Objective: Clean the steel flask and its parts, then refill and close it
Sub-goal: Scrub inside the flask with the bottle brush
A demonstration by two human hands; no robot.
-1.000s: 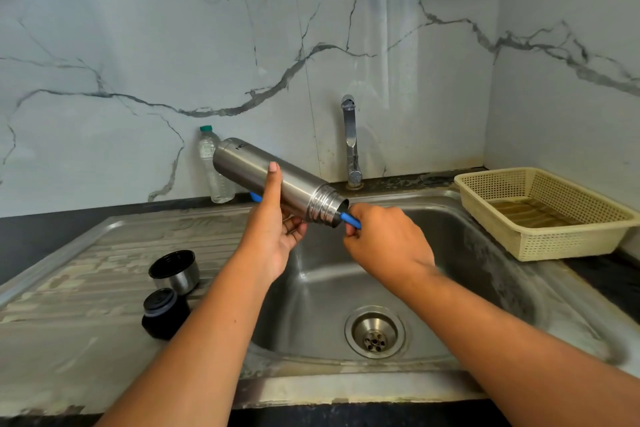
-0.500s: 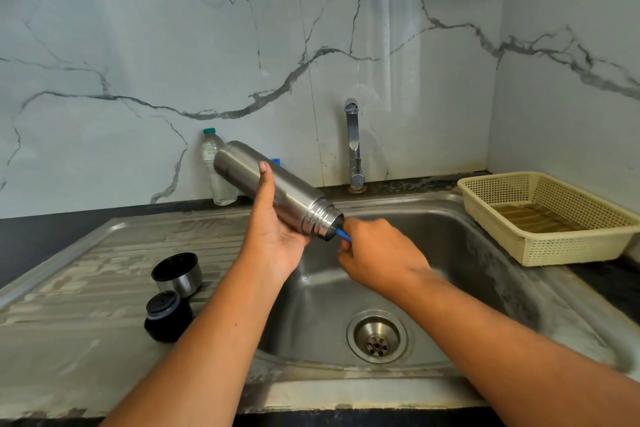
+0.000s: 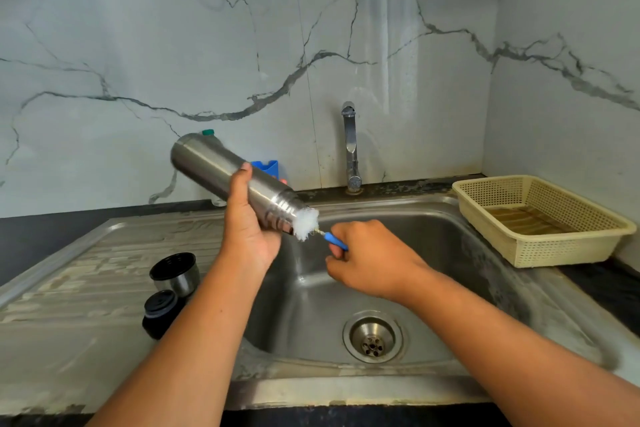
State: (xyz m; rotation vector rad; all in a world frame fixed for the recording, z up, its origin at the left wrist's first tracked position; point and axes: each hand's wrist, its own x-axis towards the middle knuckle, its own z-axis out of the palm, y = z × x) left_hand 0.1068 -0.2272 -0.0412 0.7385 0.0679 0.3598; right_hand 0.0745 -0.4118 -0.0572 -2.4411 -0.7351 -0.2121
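Two hands: both mid-frame, above the sink [image 3: 460, 274].
Left hand [image 3: 247, 236]: fingers curled round the steel flask [image 3: 221, 173], thumb laid along its side.
Steel flask: tilted, base toward the upper left, open mouth down to the right, over the basin's left edge.
Right hand [image 3: 370, 260]: pinching the blue handle of the bottle brush [image 3: 308, 224].
Bottle brush: white bristles bunched at the flask's mouth.
Cup lid [image 3: 175, 274] and stopper [image 3: 161, 312]: lower left on the drainboard [image 3: 86, 270], close together, apart from the flask.
Basket [image 3: 540, 253]: right edge, beside the basin.
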